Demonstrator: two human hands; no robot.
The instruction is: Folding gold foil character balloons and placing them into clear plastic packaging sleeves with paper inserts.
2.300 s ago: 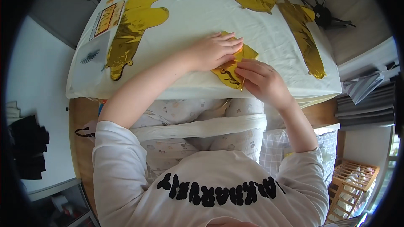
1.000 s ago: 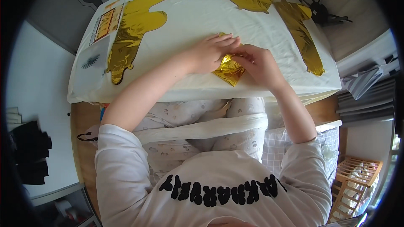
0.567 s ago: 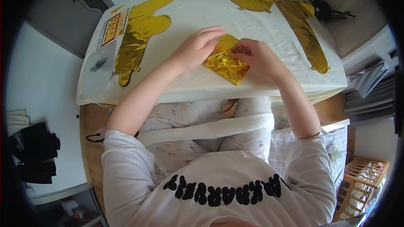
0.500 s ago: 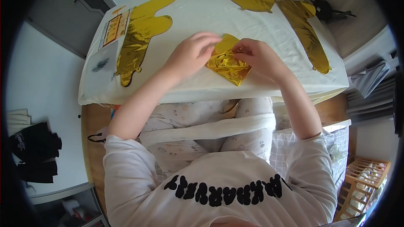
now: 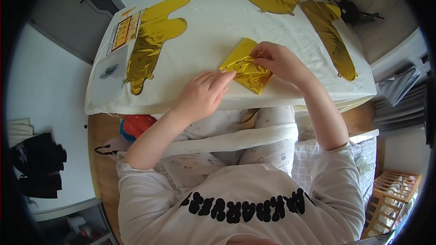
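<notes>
On the worktop's near half, a creased, folded sheet of shiny gold foil [image 5: 254,79]

In the head view, the foil sheet lies on the white cloth-covered worktop [image 5: 200,41], close to the near edge. The right hand's [image 5: 282,62] fingers pinch its right part; the left hand's [image 5: 203,94] fingers are extended, grasping nothing, tips touching its left side. A flat, lobed gold foil shape [image 5: 147,41] lies left; a long gold foil strip [image 5: 328,41] lies right.

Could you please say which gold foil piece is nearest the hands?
The small folded piece, between the left hand and right hand; the three larger pieces lie spread out, farther away.
</notes>
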